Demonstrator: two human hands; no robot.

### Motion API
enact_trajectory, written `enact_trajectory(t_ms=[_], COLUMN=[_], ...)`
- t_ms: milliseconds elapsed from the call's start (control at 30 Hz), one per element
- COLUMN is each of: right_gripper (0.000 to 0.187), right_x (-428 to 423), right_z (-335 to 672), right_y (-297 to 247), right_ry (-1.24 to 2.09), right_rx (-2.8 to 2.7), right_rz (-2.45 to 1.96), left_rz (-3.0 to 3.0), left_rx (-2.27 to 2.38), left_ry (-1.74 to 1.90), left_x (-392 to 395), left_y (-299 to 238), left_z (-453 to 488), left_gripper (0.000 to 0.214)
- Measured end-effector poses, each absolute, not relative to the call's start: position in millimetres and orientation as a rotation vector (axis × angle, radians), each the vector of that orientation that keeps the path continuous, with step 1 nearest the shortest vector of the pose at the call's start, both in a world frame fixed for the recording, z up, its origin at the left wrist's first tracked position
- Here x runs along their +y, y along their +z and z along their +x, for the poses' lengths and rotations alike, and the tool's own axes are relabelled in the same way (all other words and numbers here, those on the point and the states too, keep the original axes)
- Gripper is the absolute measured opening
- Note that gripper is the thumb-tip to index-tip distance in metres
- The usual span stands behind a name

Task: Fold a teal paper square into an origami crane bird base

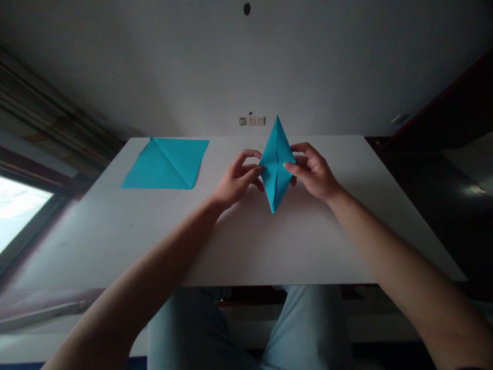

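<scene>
A blue paper folded into a long kite-like diamond (pixel 276 164) is held upright above the white table (pixel 246 241), its points up and down. My left hand (pixel 236 177) pinches its left corner with thumb and fingers. On the other side, my right hand (pixel 311 172) pinches the right corner. A centre crease runs down the folded shape.
A second blue paper square (pixel 166 163) with diagonal creases lies flat at the table's far left. A wall with a socket strip (pixel 251 121) stands behind the table. A window (pixel 15 210) is at left, dark furniture (pixel 442 123) at right. My knees show below the table's near edge.
</scene>
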State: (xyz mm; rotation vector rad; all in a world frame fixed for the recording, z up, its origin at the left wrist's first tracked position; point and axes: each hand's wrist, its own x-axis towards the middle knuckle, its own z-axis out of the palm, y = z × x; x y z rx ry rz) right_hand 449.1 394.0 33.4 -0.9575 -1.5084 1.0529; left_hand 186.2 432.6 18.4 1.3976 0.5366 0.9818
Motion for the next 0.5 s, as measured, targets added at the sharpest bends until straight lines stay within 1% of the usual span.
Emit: enact_trajectory(t_ms=[100, 267, 367, 500], right_gripper=[0.061, 0.047, 0.05, 0.056], right_x=[388, 381, 377, 372], right_z=[449, 448, 448, 442], right_y=[41, 48, 51, 53], right_ry=[1.042, 0.995, 1.002, 1.055], right_rx=[-1.52, -1.564, -1.611, -1.574], right_rz=[-0.914, -0.868, -0.89, -0.921], left_rz=[1.401, 1.43, 1.468, 1.408], left_rx=[0.532, 0.534, 0.584, 0.623], left_ry=[1.013, 1.103, 1.148, 1.191], left_x=[428, 427, 428, 428], left_y=[25, 30, 30, 29], left_z=[187, 187, 188, 189], left_gripper=[0.064, 0.065, 0.066, 0.056])
